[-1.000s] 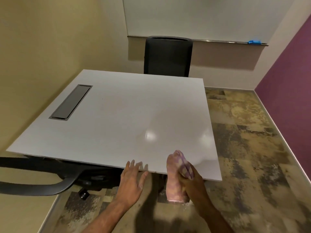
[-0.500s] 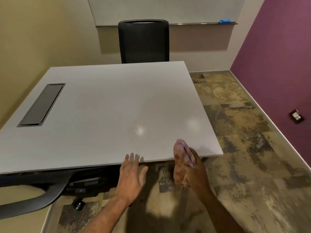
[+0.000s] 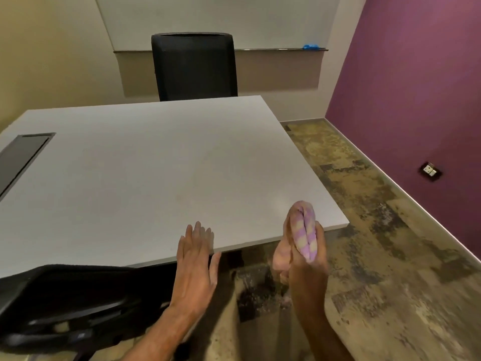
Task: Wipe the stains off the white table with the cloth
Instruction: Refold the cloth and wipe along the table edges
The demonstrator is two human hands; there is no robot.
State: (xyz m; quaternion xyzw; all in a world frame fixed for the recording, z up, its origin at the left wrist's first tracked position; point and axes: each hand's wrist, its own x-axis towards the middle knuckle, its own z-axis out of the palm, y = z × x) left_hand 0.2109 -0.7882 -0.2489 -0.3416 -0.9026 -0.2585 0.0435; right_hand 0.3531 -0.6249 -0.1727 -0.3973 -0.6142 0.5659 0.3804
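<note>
The white table [image 3: 156, 173] fills the middle of the view, and I see no clear stains on its top. My right hand [image 3: 309, 272] grips a bunched pink and purple checked cloth [image 3: 303, 230] at the table's near right corner; the cloth's top stands over the table edge and its tail hangs down below. My left hand [image 3: 196, 261] is open, fingers spread, its fingertips over the near edge of the table.
A black office chair [image 3: 195, 66] stands behind the table's far edge. Another black chair [image 3: 65, 300] sits at the near left, partly under the table. A grey cable hatch [image 3: 20, 157] is set in the table's left side. A purple wall [image 3: 416, 87] bounds the right.
My view has swung and moved closer to the table's near right corner. Both hands keep their places at the edge, and the cloth stays in my right hand.
</note>
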